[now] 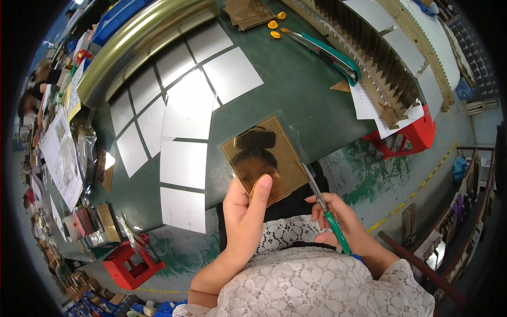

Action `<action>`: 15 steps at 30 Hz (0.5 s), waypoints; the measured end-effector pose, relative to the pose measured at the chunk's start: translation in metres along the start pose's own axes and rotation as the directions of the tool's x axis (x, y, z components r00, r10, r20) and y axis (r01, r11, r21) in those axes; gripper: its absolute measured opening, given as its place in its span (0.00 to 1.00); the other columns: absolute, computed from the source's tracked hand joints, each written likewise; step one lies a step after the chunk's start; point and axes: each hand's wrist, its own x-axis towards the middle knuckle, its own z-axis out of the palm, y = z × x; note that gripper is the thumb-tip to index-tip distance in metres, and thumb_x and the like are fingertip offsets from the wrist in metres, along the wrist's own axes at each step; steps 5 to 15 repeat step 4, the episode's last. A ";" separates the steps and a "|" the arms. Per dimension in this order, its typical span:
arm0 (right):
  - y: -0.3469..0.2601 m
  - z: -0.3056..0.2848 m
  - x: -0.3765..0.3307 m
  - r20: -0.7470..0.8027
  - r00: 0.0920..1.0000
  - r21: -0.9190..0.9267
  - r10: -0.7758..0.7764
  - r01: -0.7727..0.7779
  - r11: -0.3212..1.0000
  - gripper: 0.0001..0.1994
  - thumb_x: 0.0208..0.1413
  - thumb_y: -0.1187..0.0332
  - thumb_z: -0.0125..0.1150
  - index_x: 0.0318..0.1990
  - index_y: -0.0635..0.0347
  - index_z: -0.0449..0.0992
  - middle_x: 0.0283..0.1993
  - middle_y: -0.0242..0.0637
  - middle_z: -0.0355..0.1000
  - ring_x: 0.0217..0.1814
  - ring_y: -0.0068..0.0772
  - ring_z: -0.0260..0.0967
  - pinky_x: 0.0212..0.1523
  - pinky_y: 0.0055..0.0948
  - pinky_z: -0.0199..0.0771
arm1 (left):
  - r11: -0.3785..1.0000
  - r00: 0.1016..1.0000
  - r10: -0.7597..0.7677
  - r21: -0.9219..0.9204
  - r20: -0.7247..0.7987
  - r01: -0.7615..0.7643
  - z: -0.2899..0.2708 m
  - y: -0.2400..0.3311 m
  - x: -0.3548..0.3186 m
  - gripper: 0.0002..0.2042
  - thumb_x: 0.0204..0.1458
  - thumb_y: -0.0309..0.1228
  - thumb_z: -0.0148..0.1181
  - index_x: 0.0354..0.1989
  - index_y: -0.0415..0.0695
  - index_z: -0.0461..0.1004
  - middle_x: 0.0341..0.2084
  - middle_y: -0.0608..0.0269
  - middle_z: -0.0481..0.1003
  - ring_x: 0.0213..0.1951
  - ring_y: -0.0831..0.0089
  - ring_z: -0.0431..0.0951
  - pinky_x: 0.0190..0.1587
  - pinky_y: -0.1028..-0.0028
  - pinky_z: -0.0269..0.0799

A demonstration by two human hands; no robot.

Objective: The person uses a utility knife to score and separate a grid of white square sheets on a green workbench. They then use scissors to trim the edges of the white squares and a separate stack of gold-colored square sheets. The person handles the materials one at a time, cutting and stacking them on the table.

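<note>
My left hand [246, 208] grips a square gold mirror plate [285, 164] by its lower left side, thumb flat on its face. A thin border line runs round the plate, and clear film sticks out past its edges. The shiny face reflects a head. My right hand [340, 219] is closed round green-handled scissors [335, 231], seen nearly edge-on. Their metal blades lie along the plate's right edge, at the film. Part of the right fingers is hidden behind the handle. Both hands are held in front of my body, over the near table edge.
On the green table [296, 116] lie several white rectangular sheets [185, 113], a gold film roll [148, 42], a green box cutter [327, 53] and yellow finger cots [272, 25]. A slotted rack [369, 58] stands at right. Red stools [134, 264] flank the table.
</note>
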 end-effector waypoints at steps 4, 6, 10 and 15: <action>0.003 0.001 0.000 0.000 1.000 0.026 -0.001 0.001 1.000 0.34 0.44 0.68 0.74 0.59 0.59 0.63 0.38 0.27 0.63 0.31 0.16 0.57 0.34 0.17 0.61 | 1.000 1.000 0.005 0.027 -0.004 -0.005 0.001 -0.001 0.000 0.17 0.62 0.27 0.49 0.59 0.38 0.62 0.52 0.59 0.70 0.53 0.74 0.71 0.56 0.72 0.66; 0.003 0.001 0.000 0.000 1.000 0.026 -0.001 0.001 1.000 0.34 0.44 0.68 0.74 0.59 0.59 0.63 0.38 0.27 0.63 0.31 0.16 0.57 0.34 0.17 0.61 | 1.000 1.000 0.005 0.027 -0.004 -0.005 0.001 -0.001 0.000 0.17 0.62 0.27 0.49 0.59 0.38 0.62 0.52 0.59 0.70 0.53 0.74 0.71 0.56 0.72 0.66; 0.003 0.001 0.000 0.000 1.000 0.026 -0.001 0.001 1.000 0.34 0.44 0.68 0.74 0.59 0.59 0.63 0.38 0.27 0.63 0.31 0.16 0.57 0.34 0.17 0.61 | 1.000 1.000 0.005 0.027 -0.004 -0.005 0.001 -0.001 0.000 0.17 0.62 0.27 0.49 0.59 0.38 0.62 0.52 0.59 0.70 0.53 0.74 0.71 0.56 0.72 0.66; 0.003 0.001 0.000 0.000 1.000 0.026 -0.001 0.001 1.000 0.34 0.44 0.68 0.74 0.59 0.59 0.63 0.38 0.27 0.63 0.31 0.16 0.57 0.34 0.17 0.61 | 1.000 1.000 0.005 0.027 -0.004 -0.005 0.001 -0.001 0.000 0.17 0.62 0.27 0.49 0.59 0.38 0.62 0.52 0.59 0.70 0.53 0.74 0.71 0.56 0.72 0.66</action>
